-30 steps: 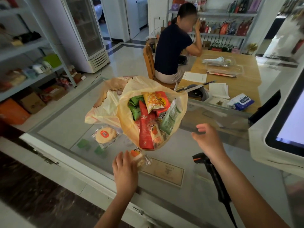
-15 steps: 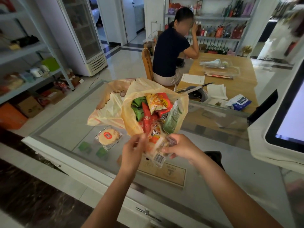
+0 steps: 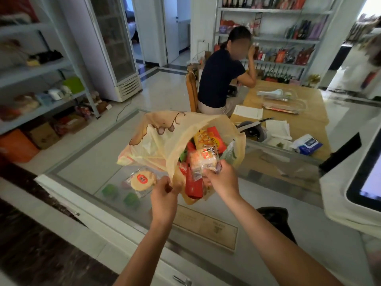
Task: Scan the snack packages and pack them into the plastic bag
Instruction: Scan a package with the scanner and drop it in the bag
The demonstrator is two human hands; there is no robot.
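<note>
left hand (image 3: 165,195) pinches the plastic bag (image 3: 175,145) open. fingers of the right hand (image 3: 222,180) clutch a snack package (image 3: 203,159) to drop in.

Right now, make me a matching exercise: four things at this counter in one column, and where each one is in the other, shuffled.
1 plastic bag
2 clear snack pack
3 round cracker pack
4 black scanner

A held in the right hand
B flat on the counter, left of the bag
C rim pinched by the left hand
D on the counter, right of the right forearm

Pairs: 1-C, 2-A, 3-B, 4-D
</note>
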